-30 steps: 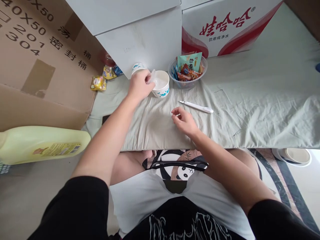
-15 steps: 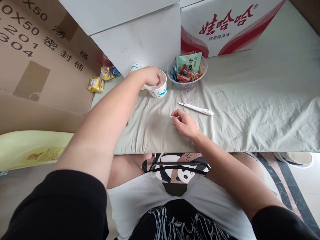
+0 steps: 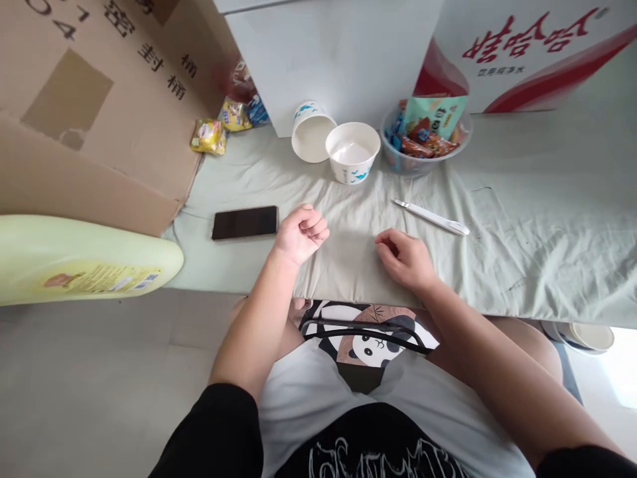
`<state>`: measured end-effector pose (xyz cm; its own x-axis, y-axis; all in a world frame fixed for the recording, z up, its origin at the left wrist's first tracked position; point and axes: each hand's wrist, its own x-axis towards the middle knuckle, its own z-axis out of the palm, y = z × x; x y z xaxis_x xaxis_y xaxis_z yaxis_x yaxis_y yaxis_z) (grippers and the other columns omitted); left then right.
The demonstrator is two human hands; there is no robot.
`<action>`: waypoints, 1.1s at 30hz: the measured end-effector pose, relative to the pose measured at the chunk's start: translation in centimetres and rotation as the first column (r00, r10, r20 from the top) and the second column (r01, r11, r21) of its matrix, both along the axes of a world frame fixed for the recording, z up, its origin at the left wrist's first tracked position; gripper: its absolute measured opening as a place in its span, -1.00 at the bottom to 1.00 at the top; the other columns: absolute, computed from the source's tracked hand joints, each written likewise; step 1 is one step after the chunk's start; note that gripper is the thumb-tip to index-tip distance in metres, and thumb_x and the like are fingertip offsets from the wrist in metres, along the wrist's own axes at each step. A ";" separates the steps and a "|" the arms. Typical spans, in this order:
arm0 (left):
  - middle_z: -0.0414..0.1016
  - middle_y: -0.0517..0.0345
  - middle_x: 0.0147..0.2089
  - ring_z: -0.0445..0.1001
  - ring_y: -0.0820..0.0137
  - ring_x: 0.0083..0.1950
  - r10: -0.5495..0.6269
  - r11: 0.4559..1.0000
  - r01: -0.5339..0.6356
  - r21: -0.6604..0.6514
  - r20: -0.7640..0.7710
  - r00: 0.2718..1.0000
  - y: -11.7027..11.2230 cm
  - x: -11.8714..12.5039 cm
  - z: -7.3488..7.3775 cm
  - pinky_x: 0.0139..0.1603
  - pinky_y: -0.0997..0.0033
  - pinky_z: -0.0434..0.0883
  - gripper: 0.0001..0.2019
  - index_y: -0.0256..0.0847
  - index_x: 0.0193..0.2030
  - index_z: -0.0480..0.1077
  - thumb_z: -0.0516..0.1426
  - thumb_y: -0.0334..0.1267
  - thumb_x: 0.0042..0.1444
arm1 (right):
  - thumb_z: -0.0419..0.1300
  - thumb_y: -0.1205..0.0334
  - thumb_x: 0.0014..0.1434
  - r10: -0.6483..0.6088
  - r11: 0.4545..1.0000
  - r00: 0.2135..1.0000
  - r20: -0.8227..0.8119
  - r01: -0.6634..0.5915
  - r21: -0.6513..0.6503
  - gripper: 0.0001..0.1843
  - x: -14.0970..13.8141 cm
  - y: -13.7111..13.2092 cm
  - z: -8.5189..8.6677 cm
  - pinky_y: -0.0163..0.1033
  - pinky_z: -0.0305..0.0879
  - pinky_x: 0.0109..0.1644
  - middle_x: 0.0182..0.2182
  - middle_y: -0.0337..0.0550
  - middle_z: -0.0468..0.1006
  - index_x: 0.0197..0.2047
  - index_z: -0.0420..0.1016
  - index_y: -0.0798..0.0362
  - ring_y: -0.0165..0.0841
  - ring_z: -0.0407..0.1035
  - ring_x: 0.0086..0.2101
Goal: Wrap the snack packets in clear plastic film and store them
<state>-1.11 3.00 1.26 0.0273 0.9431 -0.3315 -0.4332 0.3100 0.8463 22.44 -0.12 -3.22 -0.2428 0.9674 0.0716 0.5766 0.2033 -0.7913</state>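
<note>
My left hand (image 3: 302, 232) is closed in a fist above the cloth-covered table, between a dark phone (image 3: 245, 223) and my right hand. Its curled fingers hide whatever may be inside. My right hand (image 3: 405, 259) rests on the cloth with its fingers curled in, and I see nothing in the hollow by the thumb. Just beyond it lies a white pen-like craft knife (image 3: 432, 218). Farther back a white paper cup with blue print (image 3: 353, 154) stands upright. Beside it a second paper cup (image 3: 313, 136) lies tipped, its mouth towards me.
A clear plastic bowl (image 3: 423, 162) of packaged snacks stands at the back before white cartons (image 3: 328, 60). Small snack packets (image 3: 209, 137) lie by a large cardboard box (image 3: 89, 133) at left. A yellow-green bottle (image 3: 84, 259) juts in beside the table's left edge.
My left hand has come out of the upright paper cup and back towards me, now as a fist. My right hand stays near the knife. The view has shifted left, revealing the phone.
</note>
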 end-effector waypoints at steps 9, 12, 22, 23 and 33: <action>-0.21 0.50 -0.62 -0.15 0.70 -0.67 0.034 0.999 -0.041 0.008 0.387 0.921 -0.1 -2.7 0.3 -0.62 0.57 -0.19 -0.32 -0.14 -0.51 -0.22 0.36 -0.46 -0.16 | 0.16 -0.09 0.06 -0.136 0.985 0.969 0.208 0.154 -0.076 -0.80 -1.8 -1.4 0.3 0.01 0.34 -0.41 -0.54 -0.11 0.56 -0.38 0.49 -0.20 -0.12 0.45 -0.53; -0.17 0.51 -0.64 -0.12 0.69 -0.67 -0.062 0.998 0.049 0.039 0.472 0.880 -0.8 -3.3 0.0 -0.61 0.53 -0.19 -0.30 -0.13 -0.56 -0.17 0.43 -0.37 -0.23 | 0.16 -0.23 0.01 -0.198 0.968 0.967 0.158 0.218 -0.121 -0.76 -3.5 -0.2 0.5 -0.01 0.19 -0.57 -0.58 -0.08 0.51 -0.39 0.48 -0.31 -0.14 0.36 -0.63; -0.24 0.42 -0.69 -0.19 0.64 -0.68 0.317 0.945 -0.206 -0.253 0.563 0.763 -1.6 -6.2 0.7 -0.52 0.33 -0.25 -0.45 -0.15 -0.65 -0.17 0.27 -0.39 -0.27 | 0.15 0.20 0.13 0.244 0.896 0.936 0.252 -0.317 0.310 -0.82 -25.9 15.9 6.2 0.00 0.48 -0.16 -0.17 -0.01 0.58 -0.18 0.52 -0.09 -0.26 0.51 -0.34; -0.25 0.41 -0.69 -0.20 0.64 -0.68 0.328 0.939 -0.196 -0.282 0.562 0.760 -1.5 -6.3 0.8 -0.50 0.31 -0.25 -0.49 -0.16 -0.65 -0.18 0.22 -0.42 -0.27 | 0.19 0.26 0.11 0.275 0.878 0.916 0.293 -0.363 0.311 -0.75 -28.7 17.9 5.9 0.01 0.49 -0.05 -0.08 0.03 0.56 -0.11 0.54 -0.04 -0.25 0.52 -0.26; -0.21 0.34 -0.65 -0.17 0.60 -0.64 0.530 0.833 -0.332 -0.442 0.466 0.709 -1.3 -8.1 0.5 -0.45 0.27 -0.18 -0.52 -0.21 -0.61 -0.20 0.17 -0.43 -0.25 | 0.33 0.26 0.20 0.309 0.918 0.844 0.438 -0.385 0.092 -0.49 -45.4 28.0 -0.2 0.39 0.27 0.18 0.22 0.05 0.31 0.22 0.49 -0.03 0.06 0.46 0.12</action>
<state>-9.17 1.72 1.71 -0.0875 0.7478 -0.6582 -0.9367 0.1630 0.3097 -22.99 27.88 -3.37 -0.6037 0.7958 0.0472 0.7040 0.5601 -0.4366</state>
